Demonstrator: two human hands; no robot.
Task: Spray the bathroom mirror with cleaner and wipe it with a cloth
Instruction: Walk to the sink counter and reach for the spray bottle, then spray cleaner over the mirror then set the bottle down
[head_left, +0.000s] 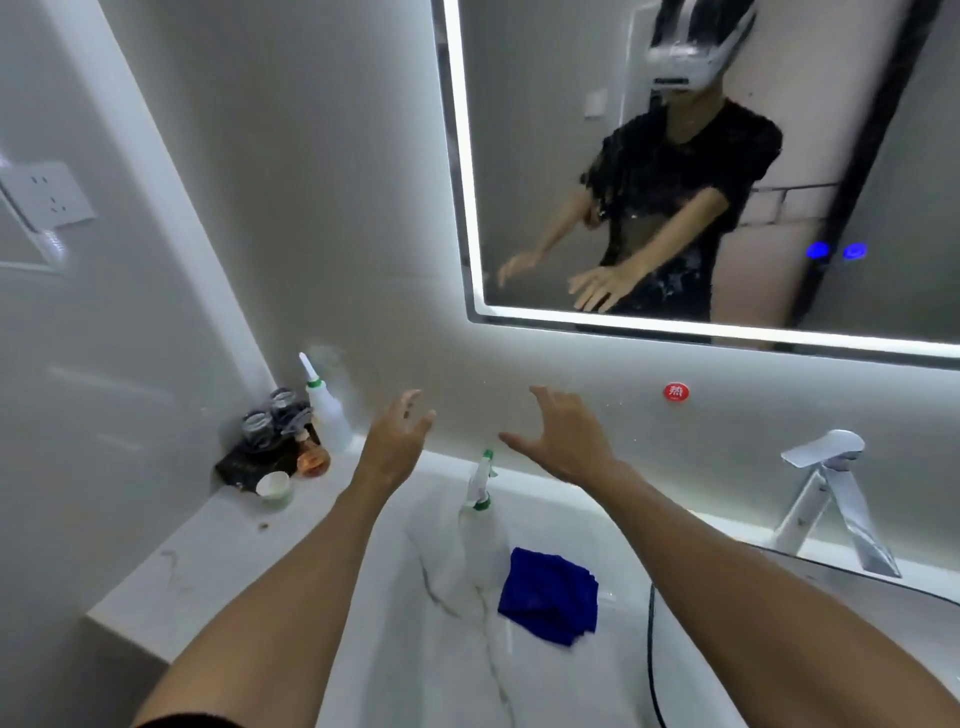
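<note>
Marble counter (218, 561) held spray bottle (480, 525), blue cloth (548, 597); left hand (397, 436), right hand (566, 441) hovered, fingers spread, empty; best grip bottle neck upright, aim at mirror (545, 156).

One round red sticker (676, 392) on wall below mirror (727, 156), white character "热". No other text legible.

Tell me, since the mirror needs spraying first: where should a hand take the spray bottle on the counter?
Probably round the narrow neck of the spray bottle under the green collar, from above with the right hand; it stands upright, nozzle pointing at the wall.
</note>
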